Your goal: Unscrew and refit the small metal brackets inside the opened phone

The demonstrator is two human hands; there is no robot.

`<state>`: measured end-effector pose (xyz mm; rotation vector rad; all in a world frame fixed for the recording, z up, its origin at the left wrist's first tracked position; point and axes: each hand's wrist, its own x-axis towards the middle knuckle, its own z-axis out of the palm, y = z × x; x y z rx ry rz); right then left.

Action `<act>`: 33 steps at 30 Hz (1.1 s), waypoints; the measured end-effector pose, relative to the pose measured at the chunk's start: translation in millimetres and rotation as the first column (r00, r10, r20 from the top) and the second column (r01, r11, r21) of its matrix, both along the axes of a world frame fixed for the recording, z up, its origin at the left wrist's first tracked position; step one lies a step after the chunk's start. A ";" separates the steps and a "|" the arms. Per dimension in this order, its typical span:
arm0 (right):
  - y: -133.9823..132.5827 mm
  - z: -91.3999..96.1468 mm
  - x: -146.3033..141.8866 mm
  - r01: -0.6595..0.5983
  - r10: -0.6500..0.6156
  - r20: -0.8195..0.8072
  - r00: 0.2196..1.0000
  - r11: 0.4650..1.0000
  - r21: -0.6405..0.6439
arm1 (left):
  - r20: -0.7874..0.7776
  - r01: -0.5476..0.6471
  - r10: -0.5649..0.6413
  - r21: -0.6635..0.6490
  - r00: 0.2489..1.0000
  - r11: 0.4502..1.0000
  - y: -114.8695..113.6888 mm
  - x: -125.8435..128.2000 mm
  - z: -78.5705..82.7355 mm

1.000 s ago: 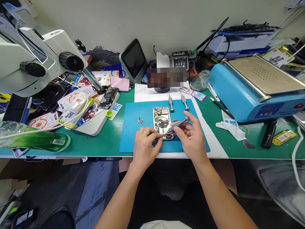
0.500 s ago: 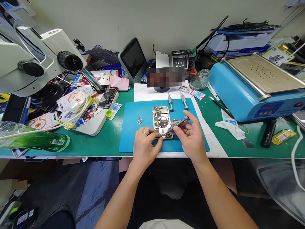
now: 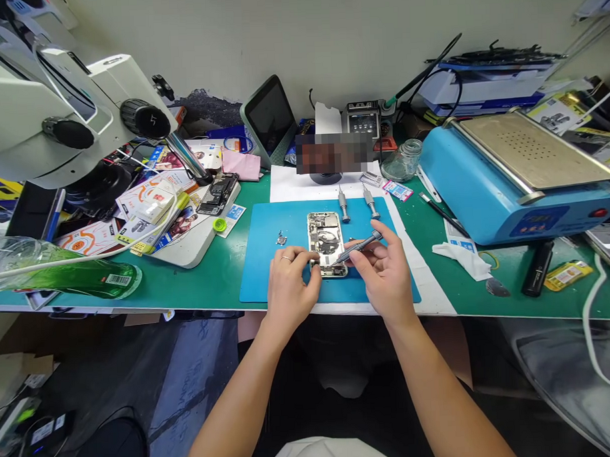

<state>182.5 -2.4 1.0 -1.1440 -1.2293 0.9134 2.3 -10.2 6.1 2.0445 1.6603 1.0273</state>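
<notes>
Hands (image 3: 293, 282) (image 3: 388, 272) either side of open phone (image 3: 327, 236)

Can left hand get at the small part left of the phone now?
Likely yes: the small part lies on the mat just beyond the left hand, with nothing visible between them, though that hand's fingertips are by the phone.

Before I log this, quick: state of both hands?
Left hand: curled at the opened phone; grip cannot be told.
Right hand: closed around a gray screwdriver.
</notes>
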 end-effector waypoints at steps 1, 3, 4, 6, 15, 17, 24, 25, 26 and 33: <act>0.3 0.4 -0.3 0.002 -0.002 -0.001 1.000 1.000 0.000 | -0.011 -0.013 0.013 -0.012 1.000 1.000 1.0 0.6 0.2; 1.0 1.2 -1.0 0.005 -0.005 -0.009 1.000 1.000 0.000 | -0.028 -0.026 0.025 -0.031 0.999 0.999 2.3 1.6 0.9; 1.4 1.5 -1.2 0.008 -0.008 -0.015 1.000 1.000 0.003 | -0.032 -0.027 0.026 -0.038 0.999 0.999 2.8 2.1 1.3; 2.3 2.2 -0.5 0.019 -0.018 -0.028 0.999 1.000 0.014 | -0.036 -0.026 0.025 -0.048 0.999 0.998 3.2 2.7 1.9; 8.2 17.5 11.1 0.050 -0.106 0.262 0.959 0.975 0.215 | -0.086 -0.034 0.031 -0.042 0.996 0.999 4.0 5.3 -0.3; 10.2 19.5 8.5 0.025 -0.113 0.311 0.944 0.962 0.272 | -0.094 -0.036 0.032 -0.039 0.995 0.999 4.0 5.7 -0.1; 12.6 7.7 -0.7 -0.019 -0.142 0.400 0.906 0.928 0.372 | -0.092 -0.023 0.019 -0.036 0.996 0.999 3.9 5.9 1.6; 12.5 6.7 -0.5 -0.023 -0.136 0.407 0.903 0.932 0.363 | -0.089 -0.021 0.018 -0.034 0.996 0.999 3.8 5.8 1.7; 12.2 6.2 -0.1 -0.027 -0.130 0.412 0.902 0.934 0.355 | -0.090 -0.020 0.017 -0.032 0.996 0.999 3.7 5.8 1.8; 8.8 5.7 2.6 -0.031 -0.106 0.410 0.906 0.949 0.315 | -0.118 -0.022 0.019 -0.028 0.993 0.999 3.8 5.4 0.4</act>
